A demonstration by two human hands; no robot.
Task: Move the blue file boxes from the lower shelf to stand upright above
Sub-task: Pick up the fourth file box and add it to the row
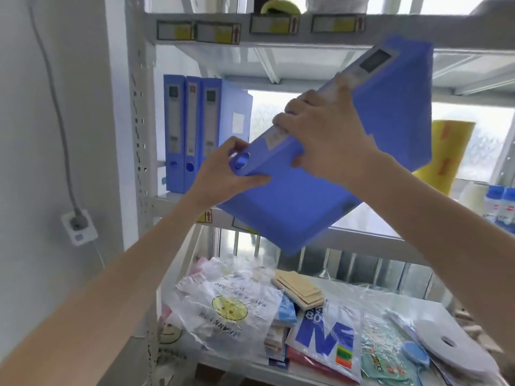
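Note:
I hold a blue file box (390, 112) tilted in the air in front of the middle shelf (362, 235), its spine facing me and running from lower left to upper right. My left hand (225, 174) grips the lower end of the spine near the finger hole. My right hand (326, 135) clasps the spine's middle from above. Three blue file boxes (192, 132) stand upright at the left end of the middle shelf, spines forward.
A yellow roll (446, 151) and small white bottles (501, 207) stand at the right of the middle shelf. The lower shelf (178, 277) holds plastic bags, packets and a stack of cards (301, 291). A wall socket with a cable (78, 227) is at left. Labels line the top shelf edge (211, 32).

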